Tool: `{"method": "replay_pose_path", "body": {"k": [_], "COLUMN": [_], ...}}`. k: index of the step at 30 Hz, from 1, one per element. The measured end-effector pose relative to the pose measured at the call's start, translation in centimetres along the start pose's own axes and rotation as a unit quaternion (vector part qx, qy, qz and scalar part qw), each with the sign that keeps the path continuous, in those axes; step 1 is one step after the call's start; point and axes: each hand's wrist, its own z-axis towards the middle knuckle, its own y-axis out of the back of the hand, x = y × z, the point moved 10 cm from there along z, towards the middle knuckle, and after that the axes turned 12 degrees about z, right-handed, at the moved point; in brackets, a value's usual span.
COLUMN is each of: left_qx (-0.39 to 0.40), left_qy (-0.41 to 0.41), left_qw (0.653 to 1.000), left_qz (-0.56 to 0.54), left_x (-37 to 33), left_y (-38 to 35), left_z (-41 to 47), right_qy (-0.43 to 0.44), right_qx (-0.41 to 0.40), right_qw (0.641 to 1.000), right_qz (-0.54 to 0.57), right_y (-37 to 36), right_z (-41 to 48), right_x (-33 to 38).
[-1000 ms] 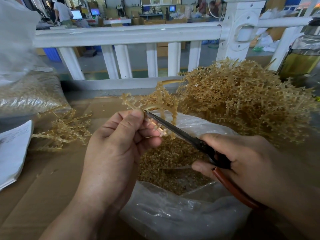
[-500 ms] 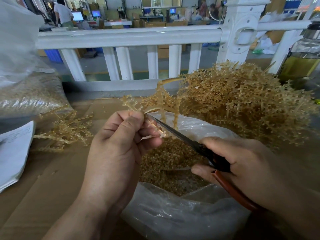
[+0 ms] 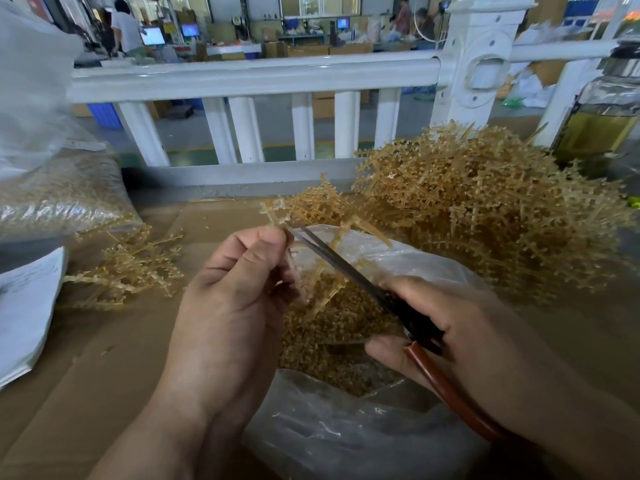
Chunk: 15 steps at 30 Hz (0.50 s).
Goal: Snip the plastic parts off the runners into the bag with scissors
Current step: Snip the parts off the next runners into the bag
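the heap of uncut runners lies beyond the right fingers, well past the blade tips. the clear bag sits open right beneath both sets of fingers, and its bottom is covered with snipped parts. the left hand is curled, thumb and forefinger pinching one runner that sticks up above the fingertips and hangs below them over the bag's mouth. the right hand is wrapped round the handles of the scissors, whose blades — nearly together — reach to just beside the left fingertips. the step in hand looks like stripping this runner part by part. the next snip probably calls for feeding the runner through the pinch so a fresh part meets the blades — clear of the fingertip.
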Motion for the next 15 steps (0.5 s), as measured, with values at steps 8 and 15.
{"method": "replay_pose_path", "body": {"k": [8, 15], "left_qx": [0.023, 0.029], "left_qy": [0.024, 0.007], "left_qw": [0.999, 0.999], "left_qz": [-0.035, -0.016], "left_x": [0.39, 0.21], "left_y": [-0.81, -0.90], "left_z": [-0.22, -0.08], "right_qy": [-0.012, -0.001], "right_qx": [-0.002, -0.011], "right_qw": [1.000, 1.000], "right_qz": [0.019, -0.013], "right_y": [0.29, 0.65], "right_z": [0.07, -0.10], "right_x": [-0.21, 0.10]}}
